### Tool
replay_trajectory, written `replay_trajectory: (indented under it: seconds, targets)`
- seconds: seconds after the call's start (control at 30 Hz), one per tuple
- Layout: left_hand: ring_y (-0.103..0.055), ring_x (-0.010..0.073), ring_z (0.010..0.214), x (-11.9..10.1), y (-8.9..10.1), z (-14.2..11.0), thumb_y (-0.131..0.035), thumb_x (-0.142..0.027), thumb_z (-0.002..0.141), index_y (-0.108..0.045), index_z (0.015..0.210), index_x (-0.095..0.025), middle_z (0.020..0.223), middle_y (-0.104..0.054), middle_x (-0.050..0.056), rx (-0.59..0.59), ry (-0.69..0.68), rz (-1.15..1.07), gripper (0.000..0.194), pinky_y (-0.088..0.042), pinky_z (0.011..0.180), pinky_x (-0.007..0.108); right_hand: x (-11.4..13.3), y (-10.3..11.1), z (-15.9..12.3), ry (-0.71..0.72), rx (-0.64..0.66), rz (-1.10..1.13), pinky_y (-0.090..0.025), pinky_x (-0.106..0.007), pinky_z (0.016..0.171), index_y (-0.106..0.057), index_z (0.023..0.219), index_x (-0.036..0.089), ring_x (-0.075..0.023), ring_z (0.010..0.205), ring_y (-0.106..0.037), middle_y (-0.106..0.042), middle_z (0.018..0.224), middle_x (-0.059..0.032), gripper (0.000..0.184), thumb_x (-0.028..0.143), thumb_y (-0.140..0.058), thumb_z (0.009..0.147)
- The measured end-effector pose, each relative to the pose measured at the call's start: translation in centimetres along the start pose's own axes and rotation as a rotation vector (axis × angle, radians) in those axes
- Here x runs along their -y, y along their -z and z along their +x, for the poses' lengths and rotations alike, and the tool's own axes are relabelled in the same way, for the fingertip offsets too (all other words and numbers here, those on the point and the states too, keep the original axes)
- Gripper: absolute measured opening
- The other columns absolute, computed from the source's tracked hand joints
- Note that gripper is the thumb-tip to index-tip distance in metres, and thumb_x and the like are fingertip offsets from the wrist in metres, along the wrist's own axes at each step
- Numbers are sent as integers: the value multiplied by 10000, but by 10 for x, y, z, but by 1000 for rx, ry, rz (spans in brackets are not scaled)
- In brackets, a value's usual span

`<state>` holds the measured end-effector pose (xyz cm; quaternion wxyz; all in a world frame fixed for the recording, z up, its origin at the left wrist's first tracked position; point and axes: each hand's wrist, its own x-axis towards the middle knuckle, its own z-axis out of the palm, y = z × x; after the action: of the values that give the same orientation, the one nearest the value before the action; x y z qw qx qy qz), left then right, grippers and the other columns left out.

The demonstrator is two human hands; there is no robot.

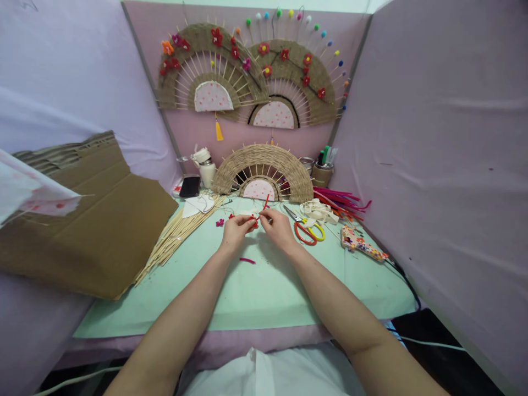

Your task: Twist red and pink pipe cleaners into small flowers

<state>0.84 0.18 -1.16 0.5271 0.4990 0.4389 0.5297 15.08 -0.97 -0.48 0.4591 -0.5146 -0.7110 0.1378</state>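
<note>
Apparently the step in hand is bending a red pipe cleaner [266,202], which is held just in front of the standing twine-wrapped fan [303,173], its free end rising across the fan's lower edge. The left hand [237,230] has thumb and fingers closed in a pinch on the worked red part, too small to tell how it is folded; the right hand [277,224] pinches the strand just beside it, thumb against forefinger, with no real gap. To bend it well, the left pinch should stay firm close to the fold while the right guides the wire round in small, even turns, without crushing the fuzz. The open-handled scissors [305,232], in front of the fan's right end, should stay clear of the right wrist.
</note>
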Motion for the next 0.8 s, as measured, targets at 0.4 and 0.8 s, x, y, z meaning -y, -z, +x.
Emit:
replay_trajectory:
  seconds: [0.4, 0.8]
  targets:
    - [-603, 147, 624, 6, -6, -1, -687, -280, 626, -673, 712, -142, 653, -658, 38, 5, -123, 131, 163, -481, 653, 282, 2, -5, 0, -119, -89, 222, -465, -271, 738, -656, 873, 178, -150, 761, -608, -677, 856, -48, 188, 195, -497, 774]
    - [-619, 153, 662, 7, -5, -3, -658, -260, 663, -653, 821, -162, 683, -659, 24, 3, -216, 165, 186, -493, 686, 286, 4, -2, -2, -5, 60, -53, -411, -287, 762, -669, 891, 181, -161, 799, -540, -597, 848, -57, 244, 126, -442, 817]
